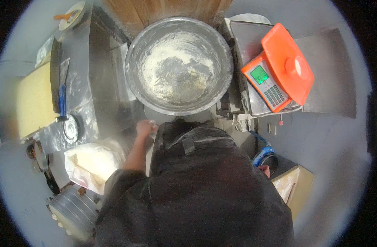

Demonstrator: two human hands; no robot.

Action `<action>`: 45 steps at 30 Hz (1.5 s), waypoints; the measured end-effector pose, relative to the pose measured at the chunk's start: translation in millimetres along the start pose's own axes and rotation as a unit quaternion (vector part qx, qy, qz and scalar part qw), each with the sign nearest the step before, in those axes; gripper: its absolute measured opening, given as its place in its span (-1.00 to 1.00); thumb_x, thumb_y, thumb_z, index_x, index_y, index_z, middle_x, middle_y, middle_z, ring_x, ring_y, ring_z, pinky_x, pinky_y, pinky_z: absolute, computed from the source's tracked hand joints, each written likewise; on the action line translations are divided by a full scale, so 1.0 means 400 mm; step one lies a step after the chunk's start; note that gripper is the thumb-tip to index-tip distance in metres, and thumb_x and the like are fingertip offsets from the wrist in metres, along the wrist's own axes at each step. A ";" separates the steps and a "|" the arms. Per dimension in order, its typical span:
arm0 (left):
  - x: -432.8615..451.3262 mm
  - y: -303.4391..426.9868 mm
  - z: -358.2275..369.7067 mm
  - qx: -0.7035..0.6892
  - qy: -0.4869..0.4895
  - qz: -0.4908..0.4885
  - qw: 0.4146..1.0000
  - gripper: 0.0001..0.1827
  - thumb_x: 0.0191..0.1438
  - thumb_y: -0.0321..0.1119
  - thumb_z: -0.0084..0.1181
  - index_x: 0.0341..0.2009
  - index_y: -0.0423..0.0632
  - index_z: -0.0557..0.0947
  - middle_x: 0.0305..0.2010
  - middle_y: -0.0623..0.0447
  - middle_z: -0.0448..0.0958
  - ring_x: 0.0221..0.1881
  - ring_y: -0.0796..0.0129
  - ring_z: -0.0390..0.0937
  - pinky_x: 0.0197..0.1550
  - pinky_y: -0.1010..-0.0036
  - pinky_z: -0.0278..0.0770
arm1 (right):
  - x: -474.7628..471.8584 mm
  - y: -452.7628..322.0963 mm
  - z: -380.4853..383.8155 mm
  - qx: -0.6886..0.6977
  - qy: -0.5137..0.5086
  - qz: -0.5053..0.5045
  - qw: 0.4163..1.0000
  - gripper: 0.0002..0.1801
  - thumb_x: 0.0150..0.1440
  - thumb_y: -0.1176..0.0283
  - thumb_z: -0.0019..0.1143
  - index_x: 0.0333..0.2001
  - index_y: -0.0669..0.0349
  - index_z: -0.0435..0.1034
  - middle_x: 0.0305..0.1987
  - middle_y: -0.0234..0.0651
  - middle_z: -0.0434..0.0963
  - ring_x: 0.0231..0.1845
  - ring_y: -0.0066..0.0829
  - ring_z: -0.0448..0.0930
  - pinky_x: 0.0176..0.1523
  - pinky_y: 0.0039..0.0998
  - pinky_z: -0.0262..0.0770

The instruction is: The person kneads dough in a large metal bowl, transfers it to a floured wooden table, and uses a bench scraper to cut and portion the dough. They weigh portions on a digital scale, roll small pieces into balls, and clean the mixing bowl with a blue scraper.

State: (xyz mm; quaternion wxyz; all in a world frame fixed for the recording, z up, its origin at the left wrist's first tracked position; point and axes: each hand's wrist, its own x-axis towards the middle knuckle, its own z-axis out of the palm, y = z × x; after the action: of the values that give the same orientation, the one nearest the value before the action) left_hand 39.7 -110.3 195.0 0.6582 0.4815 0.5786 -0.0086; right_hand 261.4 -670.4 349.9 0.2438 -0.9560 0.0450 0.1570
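My left hand point(146, 127) is beside my dark clothing, just below the large metal bowl point(132, 88). Its fingers look curled, but blur hides whether they hold anything. Pale flour point(188, 46) coats the inside of the bowl, with some yellowish powder at the lower right. At the right edge of my clothing, a small pinkish patch point(264, 169) touches a blue object point(264, 153); whether it is my right hand or a cloth cannot be told. Left of my forearm stands an open white sack point(71, 160) with pale powder inside.
An orange digital scale point(265, 89) with an orange pan point(284, 55) stands on the right-hand metal surface. The floury metal counter at left holds a blue-handled scraper or knife point(62, 95) and a round dish point(71, 128). Clear round stacked containers point(74, 203) are at lower left.
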 end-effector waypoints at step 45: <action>-0.527 0.828 0.668 0.157 -0.093 0.629 0.756 -0.74 -0.06 -0.45 0.07 -0.23 -0.18 0.39 0.10 -0.25 0.28 -0.01 -0.10 0.38 0.00 0.20 0.38 | 0.287 0.139 0.201 0.037 -0.134 -0.039 0.990 -0.79 -0.04 0.36 0.15 -0.43 0.22 0.31 -0.56 -0.20 0.41 -0.53 -0.31 0.45 -0.38 -0.28 0.38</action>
State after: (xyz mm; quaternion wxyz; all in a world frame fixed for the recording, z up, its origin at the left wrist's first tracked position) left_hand 359.8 -219.7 528.3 0.4806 0.8307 0.0720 0.2717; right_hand 338.4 -681.7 221.0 0.2883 -0.9177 -0.0193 0.2726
